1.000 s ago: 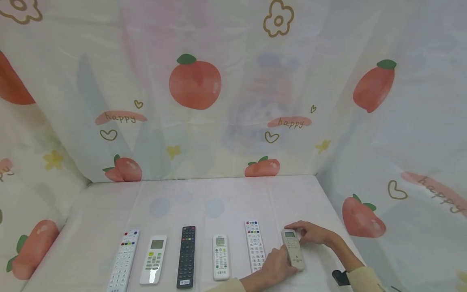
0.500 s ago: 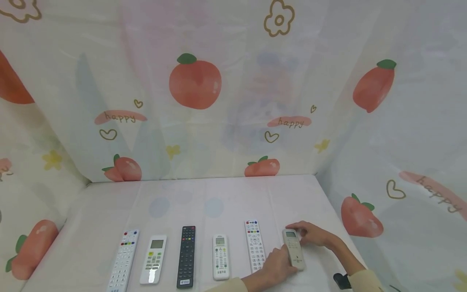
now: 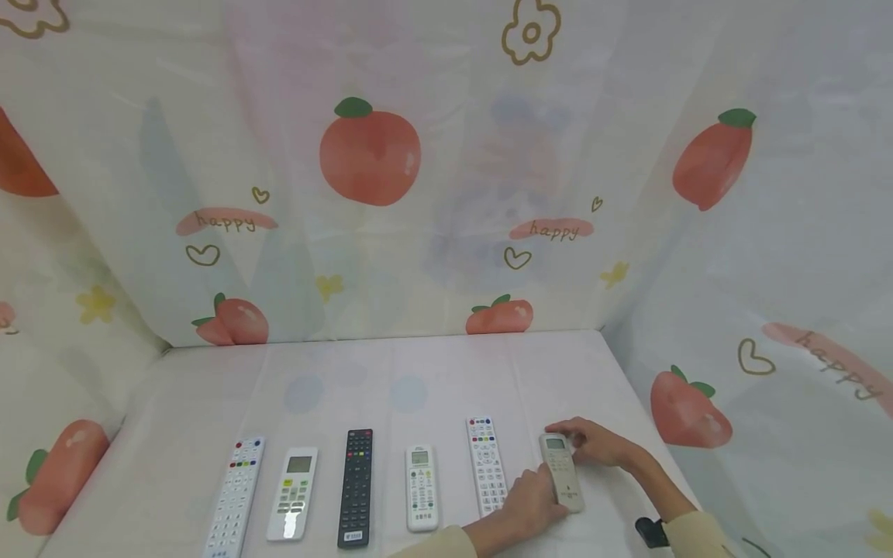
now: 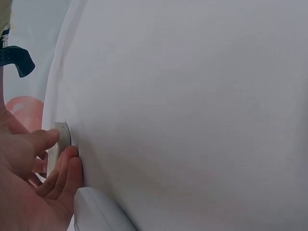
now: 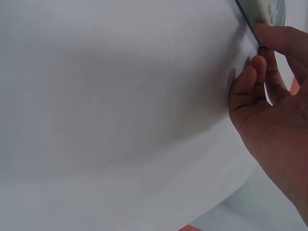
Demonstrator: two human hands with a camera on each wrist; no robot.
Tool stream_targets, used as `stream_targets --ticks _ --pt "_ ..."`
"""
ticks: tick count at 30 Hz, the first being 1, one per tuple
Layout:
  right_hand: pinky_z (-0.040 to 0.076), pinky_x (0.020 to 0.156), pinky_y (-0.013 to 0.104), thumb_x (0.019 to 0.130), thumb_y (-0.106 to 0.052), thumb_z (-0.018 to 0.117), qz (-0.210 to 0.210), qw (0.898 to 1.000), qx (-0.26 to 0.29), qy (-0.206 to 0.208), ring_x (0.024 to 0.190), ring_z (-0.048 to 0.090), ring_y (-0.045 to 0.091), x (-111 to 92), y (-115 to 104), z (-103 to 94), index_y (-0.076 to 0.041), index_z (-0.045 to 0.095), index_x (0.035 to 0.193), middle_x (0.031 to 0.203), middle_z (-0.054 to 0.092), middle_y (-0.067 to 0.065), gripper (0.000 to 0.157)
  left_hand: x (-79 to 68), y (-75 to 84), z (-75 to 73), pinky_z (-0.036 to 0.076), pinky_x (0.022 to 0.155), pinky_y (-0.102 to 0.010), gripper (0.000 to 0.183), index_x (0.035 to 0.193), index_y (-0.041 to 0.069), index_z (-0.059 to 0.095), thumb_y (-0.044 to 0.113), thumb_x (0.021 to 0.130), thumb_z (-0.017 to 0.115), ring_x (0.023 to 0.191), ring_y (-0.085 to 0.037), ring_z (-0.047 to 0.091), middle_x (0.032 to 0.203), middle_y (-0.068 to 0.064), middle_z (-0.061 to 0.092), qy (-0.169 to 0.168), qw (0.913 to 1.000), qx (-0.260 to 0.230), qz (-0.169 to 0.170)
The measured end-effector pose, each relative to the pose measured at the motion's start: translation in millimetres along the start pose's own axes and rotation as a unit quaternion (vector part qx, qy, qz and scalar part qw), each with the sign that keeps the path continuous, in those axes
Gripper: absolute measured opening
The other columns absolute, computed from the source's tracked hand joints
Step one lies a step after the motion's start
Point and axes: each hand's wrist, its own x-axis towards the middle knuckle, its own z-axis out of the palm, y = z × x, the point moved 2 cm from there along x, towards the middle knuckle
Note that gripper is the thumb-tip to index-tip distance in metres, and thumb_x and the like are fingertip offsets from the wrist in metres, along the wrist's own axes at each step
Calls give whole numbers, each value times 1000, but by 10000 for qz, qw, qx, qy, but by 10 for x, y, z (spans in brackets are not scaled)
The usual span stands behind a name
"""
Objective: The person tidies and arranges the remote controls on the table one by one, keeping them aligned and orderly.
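A beige remote control [image 3: 561, 471] with a small grey display lies on the white surface, rightmost in a row of remotes. At its lower left side, my left hand [image 3: 532, 502] holds it between thumb and fingers; the left wrist view has the thumb on the near end of the remote [image 4: 61, 139]. My right hand [image 3: 601, 445] grips the top end, its index finger reaching across the upper edge. In the right wrist view the right thumb [image 5: 281, 41] presses the side of the remote [image 5: 262, 9], and the other fingers are bent beside it.
Leftward in the row lie a white remote with coloured buttons [image 3: 486, 465], a small white remote with a display [image 3: 422, 488], a black remote [image 3: 356, 488], a wider white remote [image 3: 293, 494] and a long white remote [image 3: 236, 496]. Patterned cloth [image 3: 418, 263] walls the back and sides.
The whole head view has shifted slightly upward. Both hands stay on the beige remote, which keeps its place in the row.
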Motion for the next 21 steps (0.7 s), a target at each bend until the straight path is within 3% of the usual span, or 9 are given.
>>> stream_targets --ticks 6,11,16,21 --pt "42 77 41 73 12 53 564 9931 -601 839 93 47 23 -29 -2 23 -9 58 122 104 55 7 54 -13 73 -171 40 44 -18 57 120 3 52 25 74 76 52 -3 49 72 3 59 67 9999 115 -64" --pt "45 68 37 85 0 54 703 9803 -1118 1467 80 51 20 -69 -44 -38 -4 56 121 90 56 5 36 -22 116 -400 43 48 -15 59 128 8 50 29 78 73 61 1 54 83 2 66 -348 9975 382 489" --pt "46 80 48 92 -19 56 548 9673 -1593 1897 96 55 32 -82 -164 -142 -2 54 123 103 60 13 35 -64 76 -747 47 73 -19 53 131 17 50 38 84 64 97 -3 57 112 4 61 -841 9833 969 1289" --pt "34 92 58 93 -33 53 279 9543 -1925 2269 118 42 42 -57 -380 -195 -1 53 126 126 50 23 45 -102 -7 -1139 38 97 -35 57 140 25 38 51 90 47 127 -14 37 141 3 39 -538 9760 1632 1337"
